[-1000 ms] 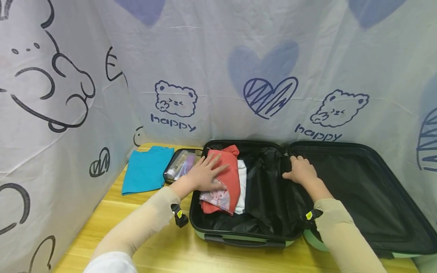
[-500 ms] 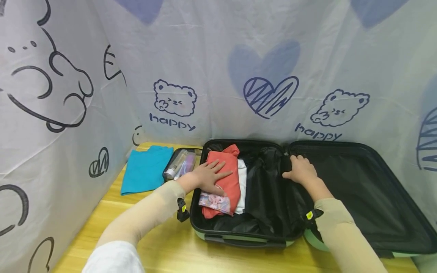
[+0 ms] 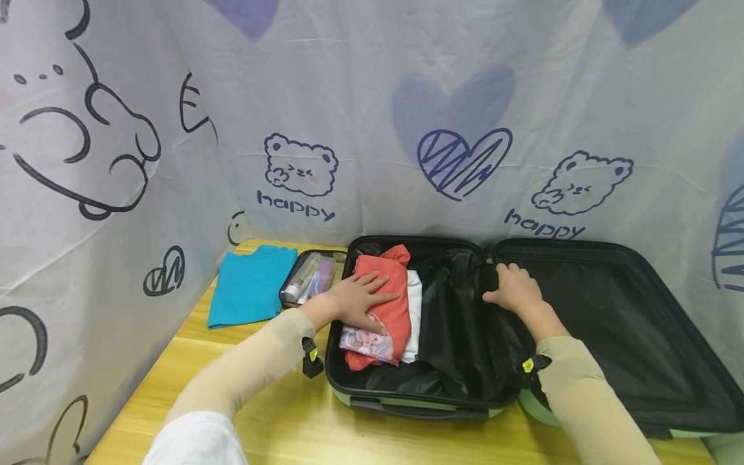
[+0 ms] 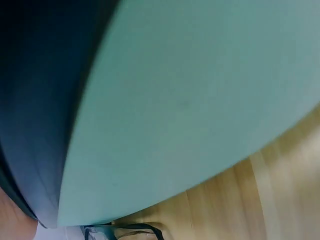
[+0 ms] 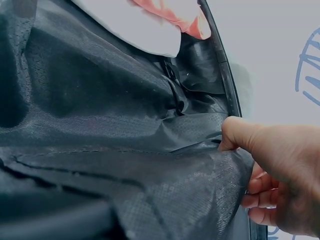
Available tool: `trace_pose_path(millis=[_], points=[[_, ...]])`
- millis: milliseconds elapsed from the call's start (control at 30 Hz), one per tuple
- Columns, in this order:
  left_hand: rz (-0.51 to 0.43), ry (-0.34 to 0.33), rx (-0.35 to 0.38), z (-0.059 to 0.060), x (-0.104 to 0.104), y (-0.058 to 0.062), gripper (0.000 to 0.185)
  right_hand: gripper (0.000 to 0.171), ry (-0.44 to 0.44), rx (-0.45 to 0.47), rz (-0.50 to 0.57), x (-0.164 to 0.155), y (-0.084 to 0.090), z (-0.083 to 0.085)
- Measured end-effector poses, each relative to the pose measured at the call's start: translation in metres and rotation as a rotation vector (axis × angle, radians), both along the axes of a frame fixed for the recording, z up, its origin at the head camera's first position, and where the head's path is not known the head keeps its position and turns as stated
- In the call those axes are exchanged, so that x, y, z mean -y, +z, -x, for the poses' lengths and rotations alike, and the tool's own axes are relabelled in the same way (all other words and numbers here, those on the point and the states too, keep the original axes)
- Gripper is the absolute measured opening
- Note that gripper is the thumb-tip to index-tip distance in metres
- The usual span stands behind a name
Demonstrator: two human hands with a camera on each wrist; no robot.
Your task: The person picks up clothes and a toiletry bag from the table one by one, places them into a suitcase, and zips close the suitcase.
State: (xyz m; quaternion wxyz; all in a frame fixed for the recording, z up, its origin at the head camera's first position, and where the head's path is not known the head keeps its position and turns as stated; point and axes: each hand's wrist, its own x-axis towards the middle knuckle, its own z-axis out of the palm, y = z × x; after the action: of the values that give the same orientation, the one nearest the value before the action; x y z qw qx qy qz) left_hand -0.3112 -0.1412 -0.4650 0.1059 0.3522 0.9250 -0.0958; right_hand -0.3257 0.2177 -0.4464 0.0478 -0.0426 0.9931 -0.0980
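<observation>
A folded red garment (image 3: pixel 391 274) with a pastel printed patch (image 3: pixel 367 343) lies in the left part of the open suitcase (image 3: pixel 418 395), on top of white cloth (image 3: pixel 413 316). My left hand (image 3: pixel 356 302) rests flat on the red garment with its fingers spread. In the left wrist view, the suitcase's pale green shell (image 4: pixel 190 100) fills most of the picture, and only a sliver of the hand shows. With thumb and fingers, my right hand (image 5: pixel 285 170) pinches the edge of the black lining flap (image 5: pixel 190 185) by the suitcase's far rim.
Left of the suitcase, a clear-topped pouch (image 3: pixel 310 278) with bottles inside lies beside a folded blue cloth (image 3: pixel 250 287) on the wooden table (image 3: pixel 279 413). The suitcase's other half (image 3: pixel 604 323) lies open at right. A printed curtain (image 3: pixel 372 116) hangs behind.
My left hand has slid slightly toward me on the red garment and settled there, showing more of the printed patch. My right hand keeps its place on the lining.
</observation>
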Motion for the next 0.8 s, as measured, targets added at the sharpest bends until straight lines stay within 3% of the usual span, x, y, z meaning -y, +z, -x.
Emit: trace_pose_path(millis=[267, 633, 800], points=[[-0.26, 0.01, -0.044, -0.004, 0.009, 0.005, 0.078, 0.083, 0.021, -0.003, -0.013, 0.0, 0.002, -0.001], [-0.486, 0.037, -0.169, -0.03, 0.027, 0.042, 0.067, 0.08, 0.029, -0.031, -0.051, 0.0, -0.001, -0.001], [-0.539, 0.066, -0.276, -0.038, 0.043, 0.051, 0.068, 0.079, 0.026, -0.031, -0.078, 0.001, 0.0, -0.001]])
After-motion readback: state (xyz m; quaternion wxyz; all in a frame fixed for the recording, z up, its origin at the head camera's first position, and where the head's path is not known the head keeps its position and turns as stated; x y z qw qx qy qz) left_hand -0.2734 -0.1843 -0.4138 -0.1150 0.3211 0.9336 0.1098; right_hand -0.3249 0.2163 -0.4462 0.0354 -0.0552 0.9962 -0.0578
